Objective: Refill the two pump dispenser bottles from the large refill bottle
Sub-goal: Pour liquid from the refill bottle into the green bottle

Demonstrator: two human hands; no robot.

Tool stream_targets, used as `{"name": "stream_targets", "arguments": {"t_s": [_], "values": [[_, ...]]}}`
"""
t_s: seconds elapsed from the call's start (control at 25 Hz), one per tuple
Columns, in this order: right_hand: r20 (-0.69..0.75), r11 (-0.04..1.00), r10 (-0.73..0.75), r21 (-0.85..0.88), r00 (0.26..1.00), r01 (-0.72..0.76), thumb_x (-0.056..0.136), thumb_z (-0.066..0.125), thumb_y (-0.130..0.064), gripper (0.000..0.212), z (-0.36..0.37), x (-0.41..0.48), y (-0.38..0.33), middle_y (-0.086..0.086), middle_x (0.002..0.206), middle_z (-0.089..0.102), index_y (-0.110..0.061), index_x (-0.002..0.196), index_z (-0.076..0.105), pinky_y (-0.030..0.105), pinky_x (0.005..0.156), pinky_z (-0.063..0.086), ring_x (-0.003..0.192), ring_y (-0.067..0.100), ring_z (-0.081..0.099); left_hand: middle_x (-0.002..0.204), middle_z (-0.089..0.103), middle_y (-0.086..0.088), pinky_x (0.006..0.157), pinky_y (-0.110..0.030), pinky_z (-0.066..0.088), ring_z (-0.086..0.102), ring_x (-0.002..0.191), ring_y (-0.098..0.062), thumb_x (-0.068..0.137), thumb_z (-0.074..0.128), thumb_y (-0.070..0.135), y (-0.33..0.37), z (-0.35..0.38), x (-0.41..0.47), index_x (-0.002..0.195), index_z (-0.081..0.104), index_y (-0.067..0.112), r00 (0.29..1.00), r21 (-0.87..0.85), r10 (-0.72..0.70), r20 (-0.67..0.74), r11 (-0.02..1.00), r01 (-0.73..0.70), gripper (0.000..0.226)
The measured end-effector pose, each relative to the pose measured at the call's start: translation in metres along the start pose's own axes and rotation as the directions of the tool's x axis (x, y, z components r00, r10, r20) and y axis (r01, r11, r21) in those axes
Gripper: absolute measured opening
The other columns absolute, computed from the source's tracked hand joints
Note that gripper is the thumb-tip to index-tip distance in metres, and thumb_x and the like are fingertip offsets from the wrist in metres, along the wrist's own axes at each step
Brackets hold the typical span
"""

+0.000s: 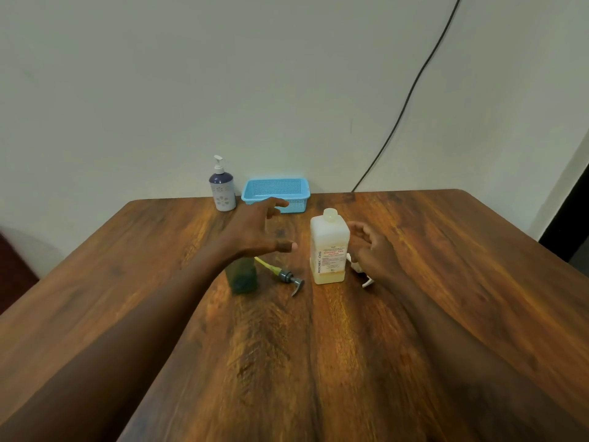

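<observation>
Your left hand (255, 232) and right hand (373, 253) spread, gripping nothing; green bottle (241, 277) at centre frame uncapped, pump (288, 277) beside; refill bottle (329, 248) nearly empty; blue dispenser (222, 189) upper left capped

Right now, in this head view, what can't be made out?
- Green bottle: its mouth and top hidden behind the left hand.
- White pump: mostly hidden by the right hand.
- Refill bottle: small label print unreadable.
- Blue basket: floor hidden behind its front wall and the left fingers.
</observation>
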State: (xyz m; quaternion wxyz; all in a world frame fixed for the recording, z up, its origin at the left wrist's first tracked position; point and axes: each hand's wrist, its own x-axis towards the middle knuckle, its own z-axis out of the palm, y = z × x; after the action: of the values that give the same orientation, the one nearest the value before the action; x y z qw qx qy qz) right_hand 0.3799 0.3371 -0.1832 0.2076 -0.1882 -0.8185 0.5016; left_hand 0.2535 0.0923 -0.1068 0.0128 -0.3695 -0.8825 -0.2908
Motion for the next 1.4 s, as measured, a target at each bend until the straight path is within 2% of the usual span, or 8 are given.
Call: {"name": "stream_targets", "arguments": {"t_s": [0.12,0.24,0.48,0.72,0.88,1.0,1.12,1.4], "values": [[0.301,0.996,-0.062,0.085,0.952,0.038,0.081,0.074,0.005,0.085,-0.002,0.006,-0.012,-0.012,0.134,0.057,-0.035,0.146,0.037,0.020,0.073,0.060,0.112,0.003,0.060,0.145,0.056,0.000,0.100,-0.033,0.049,0.053,0.131,-0.018,0.063,0.087,0.059,-0.021,-0.017,-0.016,0.147,0.044,0.032,0.999,-0.030,-0.051,0.000,0.998,0.051,0.097],[0.388,0.997,-0.054,0.072,0.920,0.028,0.083,0.078,-0.002,0.091,0.002,0.011,-0.014,-0.010,0.120,0.062,-0.044,0.145,0.027,0.015,0.063,0.057,0.102,0.007,0.066,0.146,0.054,0.000,0.079,-0.010,0.041,0.051,0.121,-0.006,0.061,0.090,0.057,-0.045,-0.024,-0.036,0.145,0.045,0.032,0.996,-0.097,-0.086,0.022,0.991,0.088,0.099],[0.272,0.985,-0.094,0.165,0.958,0.050,0.055,0.091,-0.044,0.093,0.014,0.013,-0.019,-0.001,0.120,0.067,-0.033,0.136,0.045,0.021,0.067,0.059,0.101,0.013,0.071,0.141,0.056,0.001,0.081,-0.017,0.039,0.052,0.117,-0.012,0.065,0.091,0.046,-0.076,-0.013,-0.052,0.145,0.045,0.028,0.978,-0.118,-0.201,0.062,0.971,0.207,0.094],[0.038,0.975,-0.222,-0.025,0.974,0.223,0.049,0.094,-0.058,0.092,0.034,0.002,-0.032,-0.014,0.116,0.063,-0.037,0.127,0.052,0.015,0.067,0.052,0.101,0.005,0.064,0.114,0.059,0.020,0.068,-0.011,0.039,0.057,0.100,-0.003,0.051,0.093,0.057,-0.070,-0.008,-0.049,0.125,0.054,0.038,0.972,-0.220,-0.233,-0.027,0.950,0.222,0.086],[-0.054,0.853,-0.445,-0.331,0.894,0.404,0.055,0.092,-0.061,0.086,0.044,0.002,-0.052,-0.012,0.117,0.064,-0.036,0.129,0.055,0.024,0.070,0.053,0.100,0.010,0.060,0.095,0.056,0.031,0.063,-0.007,0.045,0.058,0.084,0.008,0.051,0.086,0.070,-0.043,-0.006,-0.047,0.118,0.054,0.046,0.981,-0.164,-0.120,-0.154,0.982,0.094,0.079],[-0.059,0.743,-0.577,-0.454,0.815,0.493,0.059,0.087,-0.062,0.083,0.045,0.005,-0.067,-0.005,0.118,0.070,-0.034,0.131,0.055,0.013,0.062,0.041,0.090,0.005,0.057,0.111,0.070,0.015,0.073,-0.018,0.057,0.063,0.089,0.001,0.057,0.084,0.065,-0.031,0.000,-0.042,0.134,0.062,0.030,0.974,-0.135,-0.018,-0.226,0.991,-0.013,0.088],[-0.050,0.651,-0.653,-0.546,0.756,0.526,0.067,0.075,-0.066,0.075,0.043,0.007,-0.080,-0.003,0.114,0.072,-0.030,0.129,0.056,0.007,0.059,0.031,0.082,0.003,0.054,0.117,0.070,0.010,0.067,-0.004,0.047,0.061,0.089,0.004,0.058,0.086,0.059,-0.026,0.001,-0.038,0.138,0.061,0.027,0.970,-0.131,0.003,-0.245,0.991,-0.036,0.090],[0.003,0.509,-0.750,-0.635,0.661,0.581,0.079,0.077,-0.054,0.065,0.036,0.014,-0.089,0.005,0.110,0.075,-0.021,0.132,0.059,0.029,0.070,0.056,0.080,0.020,0.068,0.126,0.069,0.004,0.064,0.009,0.035,0.056,0.085,0.009,0.063,0.088,0.053,-0.024,0.001,-0.036,0.143,0.055,0.027,0.969,-0.142,-0.012,-0.247,0.990,-0.024,0.090]]}}
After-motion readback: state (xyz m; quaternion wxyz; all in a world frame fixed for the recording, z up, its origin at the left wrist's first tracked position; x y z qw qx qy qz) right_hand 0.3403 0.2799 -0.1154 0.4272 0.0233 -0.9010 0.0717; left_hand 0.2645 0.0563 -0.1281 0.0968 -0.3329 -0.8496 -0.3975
